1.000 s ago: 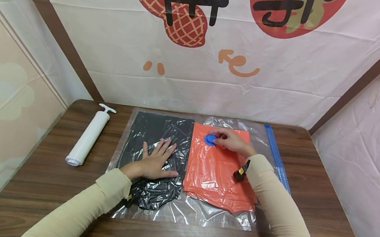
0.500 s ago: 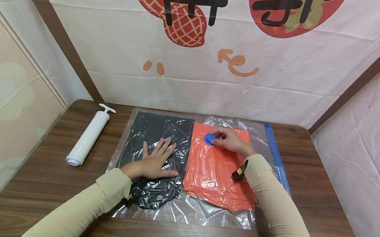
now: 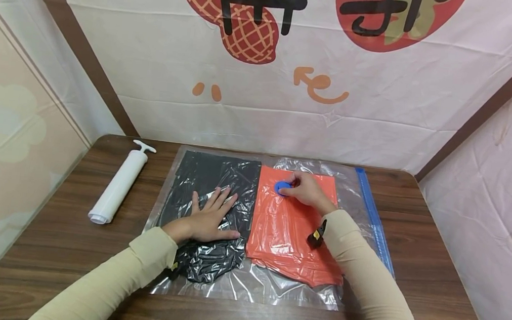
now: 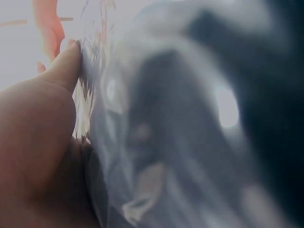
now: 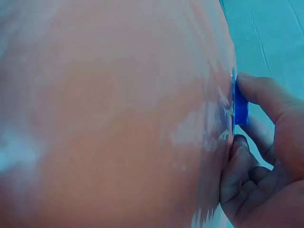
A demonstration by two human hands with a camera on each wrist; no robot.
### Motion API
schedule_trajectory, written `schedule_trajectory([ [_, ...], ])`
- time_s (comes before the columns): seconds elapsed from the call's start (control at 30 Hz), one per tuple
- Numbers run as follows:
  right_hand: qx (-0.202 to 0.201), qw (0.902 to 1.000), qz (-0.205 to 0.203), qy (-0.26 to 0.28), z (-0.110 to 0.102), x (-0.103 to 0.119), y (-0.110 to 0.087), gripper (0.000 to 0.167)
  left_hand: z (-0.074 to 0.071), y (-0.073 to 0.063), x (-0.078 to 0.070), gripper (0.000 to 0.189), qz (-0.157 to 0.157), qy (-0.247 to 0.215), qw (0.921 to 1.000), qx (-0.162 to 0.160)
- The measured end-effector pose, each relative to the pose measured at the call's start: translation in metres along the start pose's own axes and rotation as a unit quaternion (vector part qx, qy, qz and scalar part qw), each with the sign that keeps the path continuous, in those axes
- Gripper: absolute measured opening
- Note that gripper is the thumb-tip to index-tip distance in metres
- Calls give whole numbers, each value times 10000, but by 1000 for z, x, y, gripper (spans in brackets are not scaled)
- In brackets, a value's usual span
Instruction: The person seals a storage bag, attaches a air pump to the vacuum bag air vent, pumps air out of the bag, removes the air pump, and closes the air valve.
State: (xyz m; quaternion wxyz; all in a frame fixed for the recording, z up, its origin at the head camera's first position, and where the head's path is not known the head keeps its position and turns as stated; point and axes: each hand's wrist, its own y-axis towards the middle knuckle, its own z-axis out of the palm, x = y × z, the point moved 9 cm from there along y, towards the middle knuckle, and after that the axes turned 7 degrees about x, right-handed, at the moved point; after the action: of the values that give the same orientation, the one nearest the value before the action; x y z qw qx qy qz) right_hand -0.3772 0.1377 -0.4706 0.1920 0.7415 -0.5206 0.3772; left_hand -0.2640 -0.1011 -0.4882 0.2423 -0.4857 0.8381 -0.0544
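A clear vacuum storage bag (image 3: 254, 289) lies flat across the table, with folded black fabric (image 3: 218, 169) in its left half and folded orange fabric (image 3: 286, 234) in its right half. My left hand (image 3: 205, 222) rests spread on the bag over the black fabric, its fingers straight. Thumb and fingers of my right hand (image 3: 306, 189) pinch the round blue valve cap (image 3: 283, 188) above the orange fabric. From the side, the right wrist view shows that cap (image 5: 241, 103) standing out from the film between thumb and finger. The left wrist view is mostly blurred, shiny film (image 4: 180, 118).
On the left of the wooden table (image 3: 60, 260) lies a white hand pump (image 3: 118, 186) with a T-shaped handle. A blue zip strip (image 3: 372, 211) runs along the bag's right edge, partly behind my right sleeve. A printed cloth (image 3: 241, 123) hangs behind the table.
My right hand has turned at the blue cap, its wrist and forearm shifting slightly left and nearer. The left hand has stayed in place on the bag.
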Motion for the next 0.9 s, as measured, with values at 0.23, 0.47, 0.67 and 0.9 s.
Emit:
schedule_trajectory([
  [0.23,-83,9992,42,-395,2,2,-2,28,1,0,0,104,-22,6,10000,16],
  [0.47,-24,9981,100,-614,4,1,-5,31,2,2,-1,103,-30,-6,10000,80],
  [0.67,87,9967,121,-802,6,1,-5,34,8,8,8,107,-114,159,9998,76],
  [0.9,325,9970,100,-695,-1,4,-10,33,3,11,11,99,-99,203,9997,-17],
])
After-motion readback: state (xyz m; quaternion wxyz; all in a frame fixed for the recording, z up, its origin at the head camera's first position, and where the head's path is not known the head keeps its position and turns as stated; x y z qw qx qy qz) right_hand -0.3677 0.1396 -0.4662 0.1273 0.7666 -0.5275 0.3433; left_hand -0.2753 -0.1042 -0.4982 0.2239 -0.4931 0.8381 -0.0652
